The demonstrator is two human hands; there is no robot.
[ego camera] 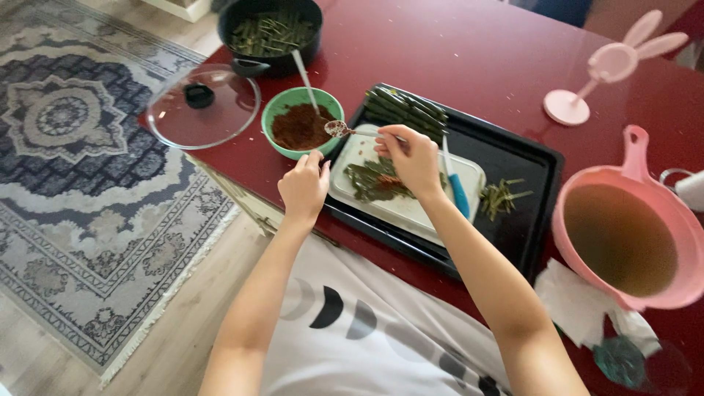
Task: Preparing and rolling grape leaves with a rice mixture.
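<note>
Right hand (412, 158) pinching spoon (339, 129) of reddish filling, hovering between green bowl (282, 106) and white board (411, 209); left hand (304, 187) loosely curled, touching bowl rim, holding nothing.

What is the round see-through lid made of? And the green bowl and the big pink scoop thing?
The lid looks like clear glass: the red table shows through it, with a dark knob in the middle, probably plastic. The green bowl looks like smooth plastic or melamine, evenly coloured with a slight sheen; I cannot tell which. The pink strainer looks like matte plastic, moulded with its handle in one piece.
</note>
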